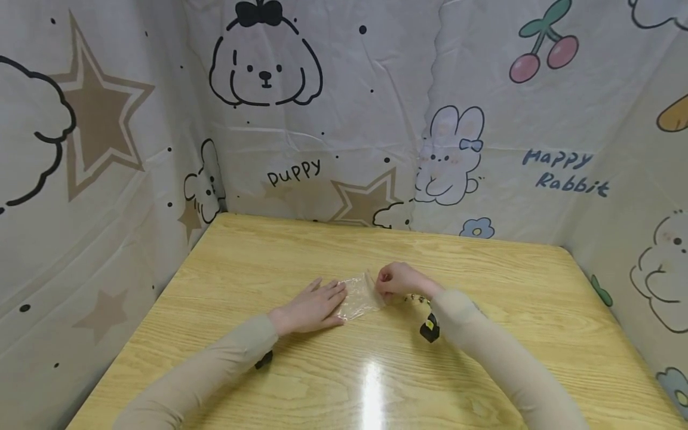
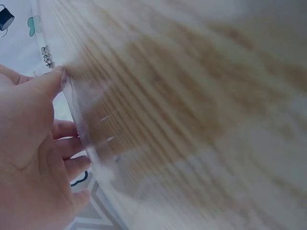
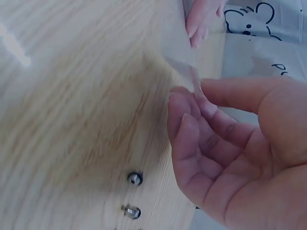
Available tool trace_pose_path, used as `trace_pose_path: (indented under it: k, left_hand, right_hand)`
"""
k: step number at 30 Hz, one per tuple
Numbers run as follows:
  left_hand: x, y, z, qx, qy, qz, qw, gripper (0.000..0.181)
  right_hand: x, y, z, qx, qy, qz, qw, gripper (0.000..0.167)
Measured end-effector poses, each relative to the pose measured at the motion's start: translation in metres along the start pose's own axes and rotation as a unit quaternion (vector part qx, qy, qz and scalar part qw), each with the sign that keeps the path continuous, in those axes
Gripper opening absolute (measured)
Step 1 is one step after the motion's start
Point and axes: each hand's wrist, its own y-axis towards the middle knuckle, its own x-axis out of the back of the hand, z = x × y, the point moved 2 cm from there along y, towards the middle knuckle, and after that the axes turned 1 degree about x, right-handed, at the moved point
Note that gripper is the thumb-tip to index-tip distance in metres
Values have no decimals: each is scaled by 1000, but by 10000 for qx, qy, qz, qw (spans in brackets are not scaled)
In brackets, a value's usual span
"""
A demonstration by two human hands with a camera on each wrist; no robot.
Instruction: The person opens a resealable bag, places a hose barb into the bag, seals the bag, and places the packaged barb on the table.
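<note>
A small clear plastic bag [image 1: 357,298] lies on the wooden table between the two hands. My left hand [image 1: 310,308] rests flat on its left edge, fingers extended. At the opposite edge my right hand [image 1: 400,279] pinches the bag's raised strip between thumb and forefinger. That pinch shows up close in the right wrist view, where the other fingers of the right hand [image 3: 216,148] are curled inward. In the left wrist view, the left hand [image 2: 29,143] touches the edge of the film.
Several small metal pieces [image 3: 135,178], silver and dark, sit on the table [image 1: 322,370] by the right wrist; their kind is unclear. Black wrist devices [image 1: 430,328] hang below the sleeves. A printed curtain [image 1: 322,119] encloses the table's back and sides.
</note>
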Motion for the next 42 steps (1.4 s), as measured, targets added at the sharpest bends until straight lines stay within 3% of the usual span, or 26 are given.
trace_pose_path:
  k: [8,25,31,37,42]
  left_hand:
    - [-3,1,5,-25,-139,36,9999,70]
    - [-3,3,3,94,-16,108,9999,67]
    - [-4,4,3,95,-16,79,9999,68]
    - [2,6,-1,23,-255,-246,9994,67]
    - [11,14,-7,-139,-773,-843,9933,55]
  right_hand:
    - [-4,-3,5,-101,108,-303,9994,13]
    - [-14,-17,5,-265,523,-199,9981,12]
    - [-15,-20,6,-212,491,-323,9980,12]
    - [-15,-21,8,-126,464,-502,9976,14]
    - [-16,-21,7,-214,480,-590,9969,14]
